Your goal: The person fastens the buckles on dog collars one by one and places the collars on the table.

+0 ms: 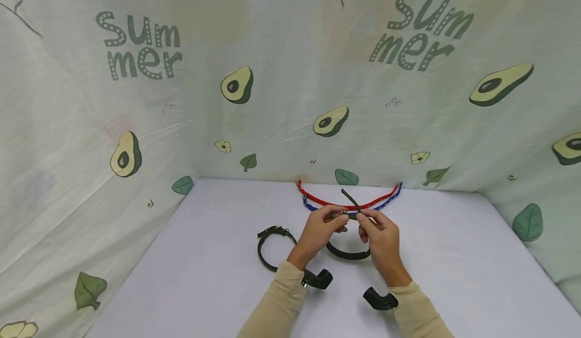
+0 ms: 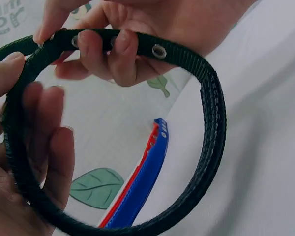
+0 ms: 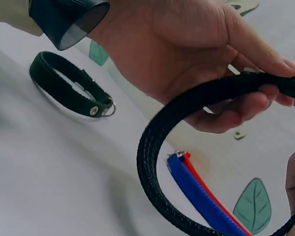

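A dark green collar (image 1: pixel 348 254) with metal eyelets is held up in a loop between both hands. My left hand (image 1: pixel 317 229) pinches it by the metal buckle, thumb against the fingers. With thumb and fingertips my right hand (image 1: pixel 383 242) grips the strap beside the buckle, and the strap's free end pokes upward past the fingers. In the left wrist view the right fingers curl over the eyelet part of the collar (image 2: pixel 214 123), whose lower part hangs round. The fingers partly hide the buckle.
A second dark green collar (image 1: pixel 260 252), buckled into a ring, lies on the white table (image 1: pixel 204 277) left of my left hand. Behind the hands, a red collar (image 1: pixel 379 200) and a blue collar (image 1: pixel 388 201) lie curved near the printed cloth backdrop (image 1: pixel 281 146).
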### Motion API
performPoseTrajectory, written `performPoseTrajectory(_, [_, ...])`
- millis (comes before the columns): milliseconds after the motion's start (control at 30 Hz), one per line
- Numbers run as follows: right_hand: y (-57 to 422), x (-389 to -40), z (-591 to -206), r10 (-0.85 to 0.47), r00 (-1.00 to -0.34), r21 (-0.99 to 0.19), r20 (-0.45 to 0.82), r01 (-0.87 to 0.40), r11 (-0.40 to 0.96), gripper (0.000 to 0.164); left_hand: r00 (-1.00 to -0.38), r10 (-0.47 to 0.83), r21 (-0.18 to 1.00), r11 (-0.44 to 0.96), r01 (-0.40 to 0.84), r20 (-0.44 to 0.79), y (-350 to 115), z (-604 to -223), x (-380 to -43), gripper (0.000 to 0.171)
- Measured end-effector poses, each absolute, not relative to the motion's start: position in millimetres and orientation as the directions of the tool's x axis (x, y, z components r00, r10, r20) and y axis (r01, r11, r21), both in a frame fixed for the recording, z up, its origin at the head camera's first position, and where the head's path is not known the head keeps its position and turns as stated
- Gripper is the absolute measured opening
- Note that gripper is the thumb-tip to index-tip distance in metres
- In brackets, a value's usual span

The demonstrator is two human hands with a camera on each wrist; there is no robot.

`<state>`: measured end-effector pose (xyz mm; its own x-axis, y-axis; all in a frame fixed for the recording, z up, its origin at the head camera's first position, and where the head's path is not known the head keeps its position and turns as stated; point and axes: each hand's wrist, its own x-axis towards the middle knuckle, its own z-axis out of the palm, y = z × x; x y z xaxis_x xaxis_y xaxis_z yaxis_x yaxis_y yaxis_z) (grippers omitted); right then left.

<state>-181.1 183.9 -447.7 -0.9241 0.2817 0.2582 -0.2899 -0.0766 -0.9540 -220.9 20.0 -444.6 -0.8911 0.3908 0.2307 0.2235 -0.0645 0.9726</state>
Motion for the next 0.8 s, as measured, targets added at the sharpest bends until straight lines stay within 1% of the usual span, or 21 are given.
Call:
performPoseTrajectory(100, [184, -182, -447, 0.283, -0.941, -0.944, 0.188, -0.253, -0.213, 0.023, -0.906, 0.37, 0.979, -0.054, 0.198, 0.204, 20, -443, -220, 0.033])
performPoseTrajectory(200, [184, -182, -446, 0.268, -0.953, -0.93, 0.142, -0.221, -0.292, 0.026, -0.915, 0.35, 0.979, -0.06, 0.194, 0.203, 20, -442, -219, 0.034])
performPoseTrajectory(300, [186, -183, -444, 0.244, -0.955, -0.926, 0.168, -0.238, -0.294, 0.032, -0.916, 0.329, 0.974, -0.077, 0.214, 0.228, 20, -440, -219, 0.033])
performPoseTrajectory(433, [187, -185, -441, 0.217, -0.951, -0.916, 0.219, -0.277, -0.289, 0.036, -0.923, 0.311, 0.973, -0.057, 0.223, 0.229, 20, -438, -219, 0.033])
performPoseTrajectory(600, [185, -187, -438, 0.195, -0.96, -0.893, 0.202, -0.263, -0.365, 0.029, -0.928, 0.297, 0.974, -0.041, 0.223, 0.225, 18, -437, -216, 0.033])
performPoseTrajectory(733, [186, -187, -436, 0.186, -0.963, -0.88, 0.195, -0.255, -0.4, 0.021, -0.923, 0.294, 0.968, -0.039, 0.249, 0.249, 18, -435, -218, 0.033])
performPoseTrajectory(800, [187, -188, -435, 0.182, -0.962, -0.872, 0.201, -0.261, -0.414, 0.023, -0.923, 0.29, 0.966, -0.036, 0.256, 0.255, 17, -434, -219, 0.033])
